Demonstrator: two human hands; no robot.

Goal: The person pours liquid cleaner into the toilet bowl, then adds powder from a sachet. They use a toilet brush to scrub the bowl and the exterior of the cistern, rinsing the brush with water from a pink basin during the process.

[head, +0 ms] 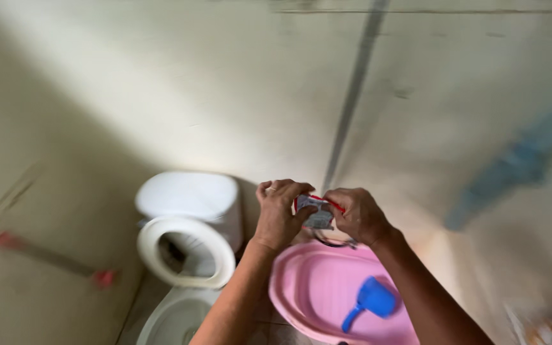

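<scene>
My left hand [278, 214] and my right hand [358, 216] are raised together above a pink basin [311, 287]. Both pinch a small grey and red packet [317, 214] between the fingertips, one hand on each side. A blue scoop with a handle [370, 300] lies inside the basin, below my right forearm. The frame is motion-blurred, so the packet's details are unclear.
A white toilet [186, 255] with its seat raised stands to the left of the basin. A cream wall fills the background, with a grey pipe [352, 96] running down it and a blue pipe [512, 166] at the right. A red-ended bar [52, 259] is at the left.
</scene>
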